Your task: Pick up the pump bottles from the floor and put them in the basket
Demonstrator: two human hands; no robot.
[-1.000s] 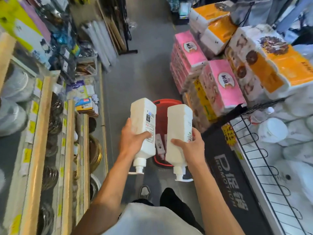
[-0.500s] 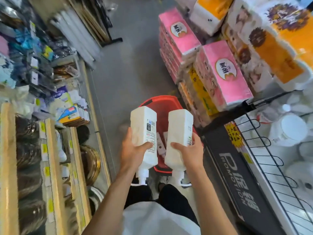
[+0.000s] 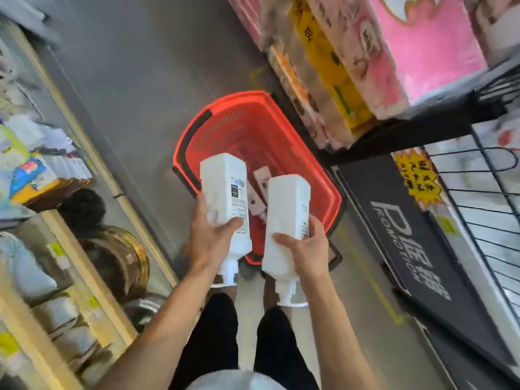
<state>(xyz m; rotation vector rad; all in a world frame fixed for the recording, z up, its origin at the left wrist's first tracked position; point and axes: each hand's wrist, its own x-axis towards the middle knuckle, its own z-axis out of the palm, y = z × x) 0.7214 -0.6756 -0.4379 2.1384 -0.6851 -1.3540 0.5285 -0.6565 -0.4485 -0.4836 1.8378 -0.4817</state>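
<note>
I hold two white pump bottles above the near end of a red shopping basket that stands on the grey floor. My left hand grips the left pump bottle near its lower part, pump head pointing down toward me. My right hand grips the right pump bottle the same way, pump down. Inside the basket, between the two bottles, lie a few smaller white packages.
Store shelves with bowls and packets line the left. Stacked pink and yellow tissue packs and a black promotion stand with a wire rack close the right side. My legs and feet stand just behind the basket.
My view has tilted down and closed in on the basket. Both hands with the bottles have come lower and nearer over the basket's near end.
</note>
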